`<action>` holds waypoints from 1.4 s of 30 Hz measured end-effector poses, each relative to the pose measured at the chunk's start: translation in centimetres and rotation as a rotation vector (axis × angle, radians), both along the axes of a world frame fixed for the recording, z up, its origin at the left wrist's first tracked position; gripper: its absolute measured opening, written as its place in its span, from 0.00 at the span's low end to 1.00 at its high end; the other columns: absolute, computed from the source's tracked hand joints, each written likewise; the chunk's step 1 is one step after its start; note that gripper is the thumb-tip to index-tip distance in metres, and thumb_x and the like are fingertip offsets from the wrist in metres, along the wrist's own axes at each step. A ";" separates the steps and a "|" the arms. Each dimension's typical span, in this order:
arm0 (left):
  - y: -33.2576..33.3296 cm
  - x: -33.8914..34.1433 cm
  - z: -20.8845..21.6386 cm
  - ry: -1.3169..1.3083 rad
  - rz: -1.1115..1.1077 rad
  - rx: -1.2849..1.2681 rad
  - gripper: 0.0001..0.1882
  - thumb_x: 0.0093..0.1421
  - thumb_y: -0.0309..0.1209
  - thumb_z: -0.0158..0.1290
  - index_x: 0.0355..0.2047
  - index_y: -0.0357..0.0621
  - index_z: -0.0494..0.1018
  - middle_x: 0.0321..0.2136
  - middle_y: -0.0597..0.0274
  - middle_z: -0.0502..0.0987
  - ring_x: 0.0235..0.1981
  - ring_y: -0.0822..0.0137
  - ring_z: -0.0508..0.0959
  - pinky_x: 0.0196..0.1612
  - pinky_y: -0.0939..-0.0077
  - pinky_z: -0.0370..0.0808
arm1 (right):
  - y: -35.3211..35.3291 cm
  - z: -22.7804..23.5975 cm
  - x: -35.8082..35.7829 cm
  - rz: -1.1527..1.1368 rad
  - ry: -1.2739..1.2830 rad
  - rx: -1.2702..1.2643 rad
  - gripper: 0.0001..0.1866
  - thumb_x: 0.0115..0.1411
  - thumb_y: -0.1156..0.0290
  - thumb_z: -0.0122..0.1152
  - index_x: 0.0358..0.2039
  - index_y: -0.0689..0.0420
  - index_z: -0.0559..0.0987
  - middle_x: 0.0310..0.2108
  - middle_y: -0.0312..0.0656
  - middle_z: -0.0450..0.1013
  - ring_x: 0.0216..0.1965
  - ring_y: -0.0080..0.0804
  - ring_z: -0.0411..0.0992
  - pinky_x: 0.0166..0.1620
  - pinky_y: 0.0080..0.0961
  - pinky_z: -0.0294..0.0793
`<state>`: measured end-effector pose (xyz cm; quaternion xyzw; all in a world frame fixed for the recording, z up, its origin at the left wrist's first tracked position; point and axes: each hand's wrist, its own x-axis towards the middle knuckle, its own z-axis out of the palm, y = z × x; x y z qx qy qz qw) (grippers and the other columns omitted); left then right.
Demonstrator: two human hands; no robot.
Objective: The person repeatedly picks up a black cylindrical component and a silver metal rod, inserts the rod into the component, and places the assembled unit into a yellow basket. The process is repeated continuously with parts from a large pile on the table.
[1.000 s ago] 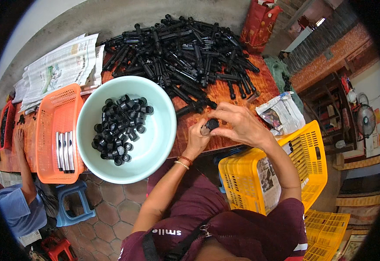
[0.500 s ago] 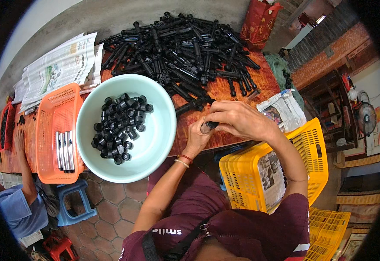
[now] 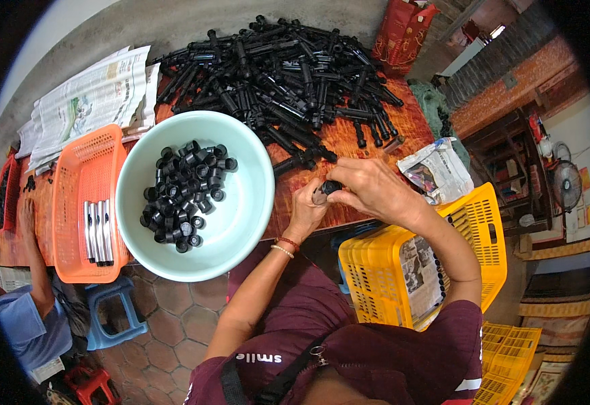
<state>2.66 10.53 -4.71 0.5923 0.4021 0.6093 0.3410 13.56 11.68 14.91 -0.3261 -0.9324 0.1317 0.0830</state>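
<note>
Over the table's front edge, my left hand [image 3: 306, 209] is closed round a small dark tube [image 3: 332, 186] whose round black end faces up. My right hand [image 3: 379, 190] pinches the same tube near that end with thumb and fingers; its lower part is hidden in my left hand. To the left of my hands stands a pale green basin [image 3: 249, 233] with many short black caps [image 3: 185, 196] in it. Just beyond my hands, a large heap of black plastic tubes [image 3: 274, 88] covers the table [image 3: 413, 128].
Left of the basin, an orange basket [image 3: 67, 226] holds several silver tubes [image 3: 99, 233]. Newspapers [image 3: 92, 101] lie behind it. A yellow crate [image 3: 369, 283] stands by my right arm, below a plastic packet [image 3: 440, 169]. At far left, a co-worker's hand [image 3: 27, 219] rests on the table.
The tube has turned slightly in my hands, and its black end now shows more plainly between my fingers. My right hand has shifted a little; both hands keep their grip.
</note>
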 end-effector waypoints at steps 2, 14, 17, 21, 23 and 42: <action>0.0 0.0 -0.2 0.006 -0.004 0.001 0.17 0.50 0.29 0.61 0.22 0.39 0.60 0.15 0.53 0.63 0.16 0.53 0.66 0.20 0.67 0.63 | -0.2 0.0 -0.2 -0.024 -0.005 0.007 0.11 0.50 0.70 0.63 0.29 0.63 0.72 0.27 0.48 0.68 0.30 0.50 0.70 0.31 0.40 0.69; 0.3 0.2 -0.6 0.005 0.008 0.036 0.18 0.50 0.30 0.61 0.22 0.40 0.59 0.14 0.52 0.60 0.16 0.51 0.64 0.20 0.66 0.62 | -1.0 -0.4 -0.7 -0.143 0.010 0.118 0.16 0.51 0.65 0.63 0.24 0.65 0.70 0.22 0.51 0.68 0.27 0.52 0.70 0.28 0.42 0.67; 0.3 0.2 -0.6 0.016 0.007 0.026 0.18 0.50 0.29 0.61 0.22 0.39 0.59 0.15 0.51 0.61 0.16 0.51 0.64 0.20 0.66 0.63 | -1.0 -0.5 -1.0 -0.193 -0.017 0.113 0.18 0.52 0.61 0.62 0.23 0.64 0.71 0.22 0.51 0.69 0.26 0.52 0.70 0.28 0.42 0.68; 0.4 0.3 -1.2 -0.022 0.002 0.015 0.17 0.49 0.26 0.61 0.22 0.39 0.60 0.15 0.51 0.61 0.17 0.51 0.65 0.21 0.67 0.63 | -1.1 0.1 -1.5 -0.256 -0.057 0.088 0.20 0.53 0.56 0.60 0.23 0.64 0.73 0.22 0.53 0.72 0.27 0.54 0.72 0.29 0.43 0.71; 0.5 0.3 -1.7 -0.029 -0.022 -0.003 0.16 0.48 0.25 0.60 0.22 0.39 0.60 0.15 0.51 0.62 0.17 0.51 0.65 0.21 0.67 0.63 | -0.9 0.1 -1.4 -0.259 -0.030 0.072 0.21 0.53 0.55 0.61 0.23 0.63 0.73 0.22 0.52 0.72 0.27 0.53 0.72 0.29 0.43 0.71; 0.0 -0.2 0.1 0.008 -0.047 0.037 0.12 0.48 0.25 0.60 0.29 0.37 0.67 0.20 0.52 0.70 0.21 0.52 0.73 0.25 0.68 0.68 | 0.1 -0.2 0.1 0.152 0.122 -0.010 0.11 0.49 0.77 0.61 0.34 0.62 0.73 0.31 0.46 0.64 0.32 0.47 0.67 0.36 0.37 0.69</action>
